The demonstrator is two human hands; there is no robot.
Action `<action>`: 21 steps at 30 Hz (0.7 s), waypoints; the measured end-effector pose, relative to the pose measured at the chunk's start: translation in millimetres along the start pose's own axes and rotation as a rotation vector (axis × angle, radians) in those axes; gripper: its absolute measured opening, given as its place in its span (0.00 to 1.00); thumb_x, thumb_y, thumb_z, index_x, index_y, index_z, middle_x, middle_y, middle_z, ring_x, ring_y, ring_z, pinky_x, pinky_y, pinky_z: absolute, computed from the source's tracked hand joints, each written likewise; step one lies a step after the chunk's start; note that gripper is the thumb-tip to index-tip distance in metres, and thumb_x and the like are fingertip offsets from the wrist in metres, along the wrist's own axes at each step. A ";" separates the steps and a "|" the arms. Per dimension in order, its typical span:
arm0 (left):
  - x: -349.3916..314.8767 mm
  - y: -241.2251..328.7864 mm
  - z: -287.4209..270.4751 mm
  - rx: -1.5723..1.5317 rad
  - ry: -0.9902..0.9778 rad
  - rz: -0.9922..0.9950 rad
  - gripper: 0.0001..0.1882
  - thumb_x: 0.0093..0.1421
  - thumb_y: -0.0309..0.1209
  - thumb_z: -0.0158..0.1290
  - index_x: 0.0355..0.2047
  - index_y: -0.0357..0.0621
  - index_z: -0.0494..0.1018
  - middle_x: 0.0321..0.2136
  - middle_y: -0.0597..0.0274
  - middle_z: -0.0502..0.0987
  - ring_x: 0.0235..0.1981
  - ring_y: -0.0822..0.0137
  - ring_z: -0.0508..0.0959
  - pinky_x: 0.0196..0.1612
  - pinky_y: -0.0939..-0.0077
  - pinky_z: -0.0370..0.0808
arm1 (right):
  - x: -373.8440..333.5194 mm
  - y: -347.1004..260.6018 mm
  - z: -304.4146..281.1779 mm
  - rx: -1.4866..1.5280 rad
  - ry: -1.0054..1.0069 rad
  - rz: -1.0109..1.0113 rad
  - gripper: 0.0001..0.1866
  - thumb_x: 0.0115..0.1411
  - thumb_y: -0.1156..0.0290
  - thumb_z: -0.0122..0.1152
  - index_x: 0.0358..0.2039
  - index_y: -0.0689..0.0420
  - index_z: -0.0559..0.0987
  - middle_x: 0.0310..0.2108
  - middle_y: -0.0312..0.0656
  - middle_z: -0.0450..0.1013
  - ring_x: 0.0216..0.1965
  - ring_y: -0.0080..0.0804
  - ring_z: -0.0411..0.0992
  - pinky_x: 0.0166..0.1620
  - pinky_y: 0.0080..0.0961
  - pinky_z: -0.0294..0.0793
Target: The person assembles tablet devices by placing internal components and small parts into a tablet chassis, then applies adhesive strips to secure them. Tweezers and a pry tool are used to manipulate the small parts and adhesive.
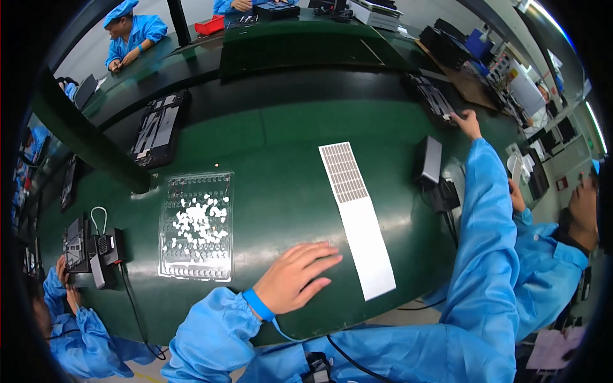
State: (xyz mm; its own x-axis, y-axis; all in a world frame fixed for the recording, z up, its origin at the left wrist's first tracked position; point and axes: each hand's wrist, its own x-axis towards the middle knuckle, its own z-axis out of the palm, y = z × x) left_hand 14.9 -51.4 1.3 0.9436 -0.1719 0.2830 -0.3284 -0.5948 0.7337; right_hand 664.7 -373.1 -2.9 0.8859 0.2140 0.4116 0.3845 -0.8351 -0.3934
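The left hand [295, 276] lies flat on the green desk [274, 159], palm down, its grip wide with the fingers spread and holding nothing; a blue strap sits on its wrist. Just beside its fingertips, on the right, lies one long white strip [357, 220], and the far half of this strip carries a grid of small grey squares. To the left of this hand, near but not touching, lies one clear plastic tray [196, 225] with many small white pieces in its middle. The right hand [469, 123] is stretched far out, well apart from the left one, and its fingers touch the end of one dark flat device [433, 97] at the far right of the desk; I cannot tell if its grip closes on it. Between the right arm and the strip stands one small black box [428, 159].
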 end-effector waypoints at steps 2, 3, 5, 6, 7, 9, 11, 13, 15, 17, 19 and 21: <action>2.2 1.2 -3.5 -0.038 0.002 -0.013 0.23 0.62 0.29 0.54 0.58 0.44 0.71 0.58 0.54 0.71 0.62 0.50 0.68 0.63 0.55 0.64 | 20.2 45.7 12.1 0.027 -0.030 0.062 0.47 0.46 0.40 0.75 0.52 0.66 0.69 0.51 0.54 0.72 0.53 0.46 0.72 0.56 0.35 0.70; 3.8 1.2 -3.4 -0.082 -0.002 -0.014 0.23 0.62 0.29 0.53 0.58 0.44 0.71 0.58 0.54 0.71 0.62 0.50 0.68 0.63 0.55 0.64 | 35.0 68.4 8.9 0.059 -0.045 0.137 0.49 0.44 0.39 0.76 0.53 0.67 0.68 0.52 0.54 0.71 0.54 0.45 0.71 0.57 0.34 0.70; 6.3 -0.6 -4.9 -0.107 -0.007 -0.037 0.23 0.61 0.29 0.53 0.58 0.44 0.71 0.58 0.55 0.71 0.62 0.50 0.68 0.63 0.55 0.65 | 38.9 74.3 17.4 0.100 -0.084 0.222 0.51 0.43 0.39 0.77 0.54 0.69 0.68 0.53 0.54 0.70 0.54 0.44 0.70 0.57 0.33 0.69; 3.9 1.0 -7.5 -0.076 -0.007 -0.071 0.23 0.60 0.29 0.54 0.57 0.44 0.71 0.58 0.55 0.71 0.61 0.50 0.68 0.62 0.55 0.65 | 31.4 50.1 27.8 0.084 -0.159 0.230 0.55 0.41 0.39 0.78 0.55 0.70 0.66 0.53 0.55 0.69 0.55 0.43 0.69 0.57 0.33 0.69; 2.8 3.0 -9.8 -0.047 -0.007 -0.093 0.24 0.60 0.30 0.55 0.57 0.43 0.71 0.58 0.55 0.71 0.61 0.50 0.69 0.62 0.55 0.65 | 23.8 21.0 26.6 0.063 -0.223 0.237 0.58 0.39 0.39 0.79 0.57 0.71 0.64 0.54 0.55 0.69 0.56 0.43 0.69 0.57 0.33 0.69; 7.7 4.2 -10.1 -0.044 -0.022 -0.087 0.24 0.59 0.30 0.55 0.57 0.43 0.72 0.58 0.55 0.71 0.60 0.50 0.69 0.61 0.55 0.66 | 17.2 -3.0 11.2 0.015 -0.259 0.251 0.62 0.37 0.39 0.80 0.59 0.72 0.62 0.55 0.56 0.68 0.56 0.42 0.68 0.57 0.33 0.69; 11.0 3.4 -7.8 -0.039 -0.029 -0.077 0.24 0.59 0.31 0.55 0.57 0.43 0.72 0.57 0.55 0.72 0.60 0.50 0.69 0.61 0.55 0.66 | 14.0 -16.8 3.7 -0.020 -0.321 0.262 0.66 0.35 0.39 0.82 0.62 0.73 0.58 0.56 0.57 0.66 0.55 0.43 0.69 0.55 0.33 0.70; 13.7 3.2 -5.9 -0.029 -0.038 -0.073 0.24 0.59 0.32 0.56 0.56 0.43 0.72 0.57 0.54 0.72 0.59 0.51 0.70 0.61 0.55 0.66 | 3.5 -41.4 -8.7 0.003 -0.338 0.299 0.68 0.34 0.41 0.83 0.63 0.74 0.56 0.57 0.57 0.66 0.52 0.42 0.71 0.52 0.33 0.71; 11.4 3.6 -5.2 -0.026 -0.023 -0.065 0.24 0.59 0.32 0.55 0.56 0.43 0.72 0.58 0.54 0.71 0.59 0.50 0.70 0.61 0.55 0.66 | -7.4 -71.1 -12.6 0.071 -0.389 0.349 0.71 0.33 0.44 0.85 0.65 0.74 0.53 0.57 0.57 0.65 0.45 0.40 0.73 0.45 0.34 0.73; 9.7 2.2 -3.2 -0.026 -0.003 -0.057 0.24 0.59 0.32 0.55 0.56 0.44 0.72 0.58 0.54 0.71 0.59 0.50 0.70 0.61 0.56 0.66 | -11.9 -79.3 -7.8 0.053 -0.332 0.350 0.60 0.35 0.47 0.84 0.60 0.74 0.64 0.51 0.53 0.71 0.40 0.36 0.73 0.37 0.31 0.70; 9.2 2.3 -1.4 -0.042 -0.001 -0.051 0.24 0.59 0.32 0.56 0.56 0.44 0.71 0.57 0.54 0.71 0.59 0.50 0.70 0.61 0.56 0.66 | -8.0 -75.6 -8.6 0.314 -0.671 0.426 0.43 0.38 0.50 0.84 0.48 0.68 0.78 0.41 0.45 0.77 0.39 0.33 0.73 0.36 0.27 0.68; 5.9 0.2 1.4 -0.039 0.016 -0.050 0.23 0.60 0.32 0.55 0.56 0.44 0.71 0.57 0.54 0.71 0.58 0.51 0.70 0.60 0.56 0.66 | -2.6 -72.3 4.3 0.277 -0.643 0.455 0.31 0.41 0.52 0.83 0.37 0.63 0.83 0.35 0.40 0.78 0.37 0.29 0.72 0.37 0.26 0.66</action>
State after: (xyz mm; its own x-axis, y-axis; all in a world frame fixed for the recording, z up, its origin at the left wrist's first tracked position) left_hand 20.5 -53.6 2.2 0.9582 -0.1301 0.2547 -0.2824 -0.5709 0.7709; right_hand 635.6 -311.1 21.0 0.9132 0.2037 -0.3530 -0.0714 -0.7728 -0.6306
